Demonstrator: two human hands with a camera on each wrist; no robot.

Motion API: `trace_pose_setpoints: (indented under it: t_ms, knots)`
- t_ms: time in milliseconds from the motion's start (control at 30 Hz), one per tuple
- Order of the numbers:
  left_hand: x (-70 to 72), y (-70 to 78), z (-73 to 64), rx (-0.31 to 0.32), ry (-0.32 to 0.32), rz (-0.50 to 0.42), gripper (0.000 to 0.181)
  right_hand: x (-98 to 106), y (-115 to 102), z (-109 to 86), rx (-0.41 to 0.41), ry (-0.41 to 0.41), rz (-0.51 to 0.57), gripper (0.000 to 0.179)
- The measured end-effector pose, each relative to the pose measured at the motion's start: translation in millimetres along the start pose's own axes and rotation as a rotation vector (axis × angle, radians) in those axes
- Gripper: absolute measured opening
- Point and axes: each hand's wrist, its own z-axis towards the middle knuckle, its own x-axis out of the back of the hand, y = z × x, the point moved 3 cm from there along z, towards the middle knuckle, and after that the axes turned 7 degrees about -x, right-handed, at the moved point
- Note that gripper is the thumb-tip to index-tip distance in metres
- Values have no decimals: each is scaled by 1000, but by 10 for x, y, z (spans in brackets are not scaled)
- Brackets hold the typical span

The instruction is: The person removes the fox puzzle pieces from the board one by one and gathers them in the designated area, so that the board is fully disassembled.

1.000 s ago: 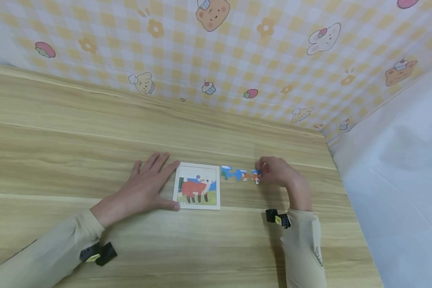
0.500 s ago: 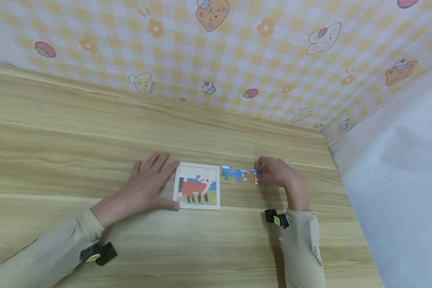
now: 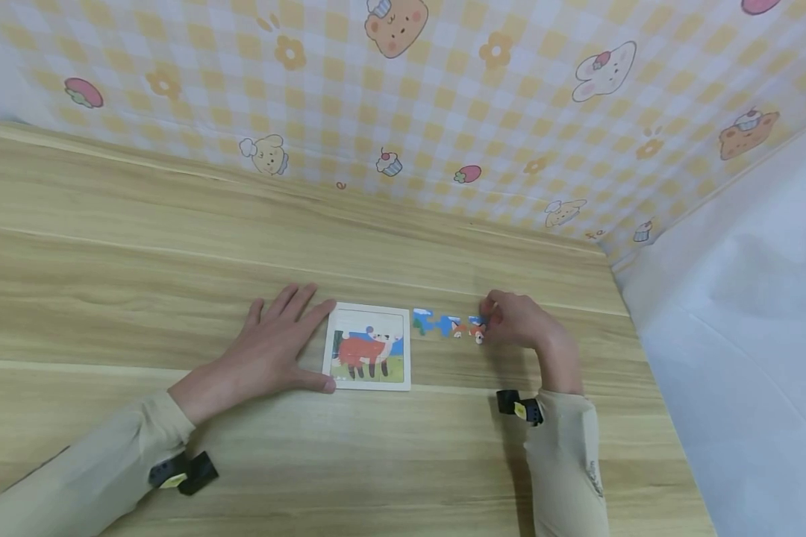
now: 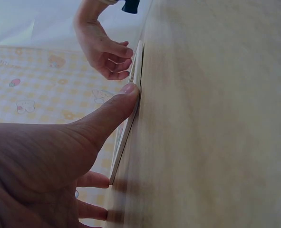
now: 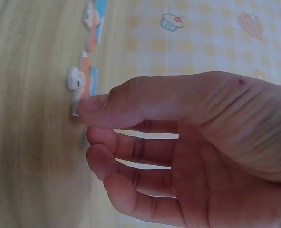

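A square puzzle board [image 3: 371,319] with a white frame lies flat on the table; its lower part shows a red-and-white animal, its top strip is pale and bare. My left hand [image 3: 262,347] is spread beside it, the thumb at the near left corner and the index fingertip at the far left corner. Right of the board, two blue puzzle pieces [image 3: 423,321] lie in a row on the wood. My right hand [image 3: 520,321] pinches the end of a third, orange, white and blue puzzle piece [image 5: 83,83], the thumb tip over its edge and the other fingers curled below.
The wooden table [image 3: 175,298] reaches to a yellow checked cloth wall [image 3: 336,97] at the back. A white sheet [image 3: 745,335] hangs along the right edge. Black wrist cameras [image 3: 184,473] sit on both sleeves.
My right hand shifts slightly left, then slightly back to the right, staying at the end of the row of pieces. The left hand and the board keep their places.
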Motion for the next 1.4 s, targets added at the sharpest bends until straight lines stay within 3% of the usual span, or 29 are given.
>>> trace_pose_setpoints:
  t_ms: [300,700,967,1233,1400]
  knots:
    - [7,8,-2,-4,-1,6,105,84,-165,-116,88,92,-55,28]
    - [13,10,-6,-5,-1,11,105,-65,-709,-239,241,132,-39,18]
    - [24,-14,-11,-2,-7,17,105,-405,-1230,-212,432,31,-116,18]
    - [-13,-14,20,-13,-16,23,106,-543,-1342,-204,402,-26,-83,19]
    - [6,-7,6,-17,-10,28,106,-598,-1399,-182,426,-30,-90,22]
